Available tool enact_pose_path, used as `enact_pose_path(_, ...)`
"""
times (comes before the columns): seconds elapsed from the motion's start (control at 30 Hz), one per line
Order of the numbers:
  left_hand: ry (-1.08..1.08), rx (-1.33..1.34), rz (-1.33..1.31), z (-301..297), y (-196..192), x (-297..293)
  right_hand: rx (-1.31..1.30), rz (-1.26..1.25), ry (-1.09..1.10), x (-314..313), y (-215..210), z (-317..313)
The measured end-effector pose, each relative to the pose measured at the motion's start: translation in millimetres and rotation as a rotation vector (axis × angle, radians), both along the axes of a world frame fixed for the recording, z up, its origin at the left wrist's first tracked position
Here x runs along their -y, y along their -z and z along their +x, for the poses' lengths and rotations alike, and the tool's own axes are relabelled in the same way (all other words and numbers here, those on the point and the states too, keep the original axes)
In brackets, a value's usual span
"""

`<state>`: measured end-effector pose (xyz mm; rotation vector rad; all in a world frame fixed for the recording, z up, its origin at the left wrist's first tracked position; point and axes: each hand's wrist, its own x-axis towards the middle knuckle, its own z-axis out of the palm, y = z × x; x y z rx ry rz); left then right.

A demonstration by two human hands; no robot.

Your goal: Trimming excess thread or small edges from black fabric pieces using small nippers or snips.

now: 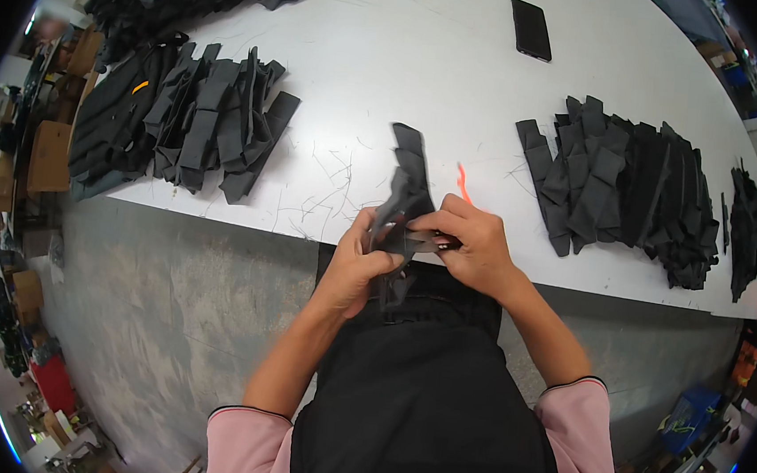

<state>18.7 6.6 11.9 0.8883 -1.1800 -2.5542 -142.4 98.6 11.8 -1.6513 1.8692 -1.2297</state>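
Your left hand (354,266) and right hand (476,244) both clench one black fabric strip (408,181) at the white table (393,51) edge; the strip rises beyond your fingers. Stacked black pieces (631,190) lie right of the grip, another pile (192,115) left.

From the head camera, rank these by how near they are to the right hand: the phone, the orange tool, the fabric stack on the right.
From the right hand:
1. Orange tool, just beyond the knuckles.
2. Fabric stack on the right, farther right.
3. Phone, at the table's far side.
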Motion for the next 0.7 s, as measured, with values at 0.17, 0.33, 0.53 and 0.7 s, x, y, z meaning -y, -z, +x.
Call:
enact_pose_path(0.17, -0.308, 0.093, -0.139, -8.3, 4.0, -7.0, 0.1, 0.023, 0.242, -24.1, -20.9, 13.5)
enact_pose_path(0.33, -0.344, 0.125, -0.287, -14.9, 3.6, -13.0, -0.21, 0.089, 0.174, -25.1, -31.4, 19.5)
enact_pose_path(0.53, -0.315, 0.139, -0.369, -13.9, 0.7, -14.4, -0.332, 0.163, 0.065, -14.3, -42.9, 7.1)
enact_pose_path(0.7, -0.223, 0.139, -0.279, -6.8, -0.6, -11.2, -0.349, 0.209, -0.195, -3.8, -43.6, -12.9)
